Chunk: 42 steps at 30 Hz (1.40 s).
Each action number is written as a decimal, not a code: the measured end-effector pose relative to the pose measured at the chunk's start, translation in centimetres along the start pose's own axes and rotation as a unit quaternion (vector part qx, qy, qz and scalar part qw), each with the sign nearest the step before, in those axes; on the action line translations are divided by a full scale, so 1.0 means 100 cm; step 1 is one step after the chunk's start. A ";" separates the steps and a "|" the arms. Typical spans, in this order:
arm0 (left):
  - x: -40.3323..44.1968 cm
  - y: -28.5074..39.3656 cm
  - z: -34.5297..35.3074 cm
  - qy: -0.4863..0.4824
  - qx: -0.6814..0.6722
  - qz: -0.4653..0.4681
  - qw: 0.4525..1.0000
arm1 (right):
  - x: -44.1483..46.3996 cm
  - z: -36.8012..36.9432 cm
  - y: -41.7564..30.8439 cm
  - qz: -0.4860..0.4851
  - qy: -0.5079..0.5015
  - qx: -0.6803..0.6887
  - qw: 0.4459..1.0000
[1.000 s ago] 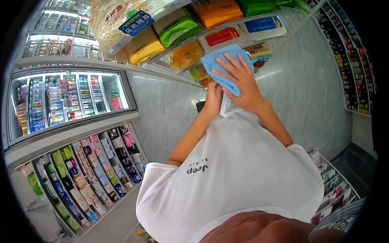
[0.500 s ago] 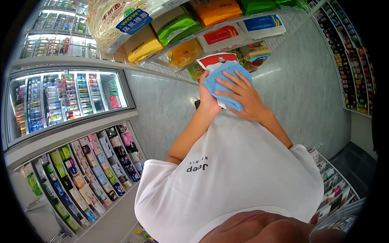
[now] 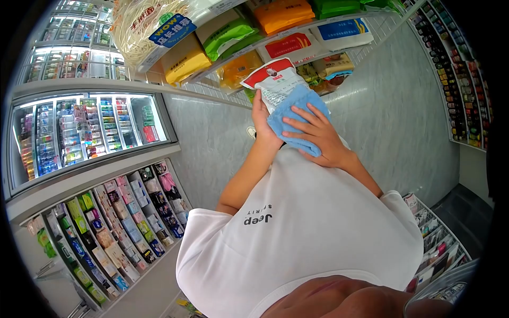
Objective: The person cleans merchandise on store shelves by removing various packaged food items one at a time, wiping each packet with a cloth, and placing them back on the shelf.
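A white plastic bag with a red top (image 3: 278, 85) is held up in front of my chest, tilted to the left. My left hand (image 3: 265, 122) grips its left edge, thumb along the side; the rest of those fingers are hidden behind it. Across the bag's lower part lies a folded light-blue cloth (image 3: 283, 119). My right hand (image 3: 318, 135) presses the cloth onto the bag from the right, fingers spread over it. What the bag contains cannot be made out.
Just beyond my hands, a wire shelf rack (image 3: 339, 20) carries colourful packets and a bag of noodles (image 3: 143, 32). On the left are a lit drinks fridge (image 3: 90, 130) and a rack of small boxed goods (image 3: 114, 233). Bottles fill shelves (image 3: 450, 69) at right.
The cloth and my right hand have slid down the bag, uncovering more of its printed front. The bag's top has tipped leftward, and my left hand has shifted slightly left.
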<state>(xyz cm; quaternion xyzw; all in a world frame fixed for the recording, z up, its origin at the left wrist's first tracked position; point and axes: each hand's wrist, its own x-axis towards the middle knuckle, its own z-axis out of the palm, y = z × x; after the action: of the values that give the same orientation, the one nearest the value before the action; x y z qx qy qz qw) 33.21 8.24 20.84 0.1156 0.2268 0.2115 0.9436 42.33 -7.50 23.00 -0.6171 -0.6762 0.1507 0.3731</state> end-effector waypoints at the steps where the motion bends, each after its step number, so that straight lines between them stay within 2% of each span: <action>1: 0.000 0.000 -0.001 0.001 -0.002 0.006 1.000 | 0.000 0.000 0.000 0.001 0.001 -0.005 1.000; 9: 0.003 -0.001 -0.004 -0.012 -0.002 0.039 0.999 | 0.000 0.000 0.013 0.034 0.039 -0.042 0.998; 18: -0.003 -0.003 0.005 0.020 0.017 0.039 0.999 | 0.004 0.002 0.025 0.084 0.095 -0.047 0.991; 24: -0.007 -0.003 0.006 0.028 0.051 0.048 0.997 | 0.010 0.002 0.027 0.096 0.095 -0.007 0.991; 30: -0.011 -0.002 0.007 -0.024 0.082 0.025 0.996 | 0.022 0.003 0.026 0.132 0.136 0.059 0.980; 39: -0.013 -0.007 0.003 -0.019 0.145 0.019 0.989 | 0.030 0.005 0.029 0.153 0.192 0.128 0.961; 42: -0.014 -0.009 0.000 -0.066 0.170 0.013 0.983 | 0.031 0.008 0.033 0.176 0.213 0.188 0.942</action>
<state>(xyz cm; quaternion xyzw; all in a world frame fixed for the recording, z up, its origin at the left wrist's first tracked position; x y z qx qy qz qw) 32.42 6.86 21.06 0.2909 0.1951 0.1745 0.9203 44.29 -3.69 21.31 -0.6623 -0.4209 0.2035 0.5855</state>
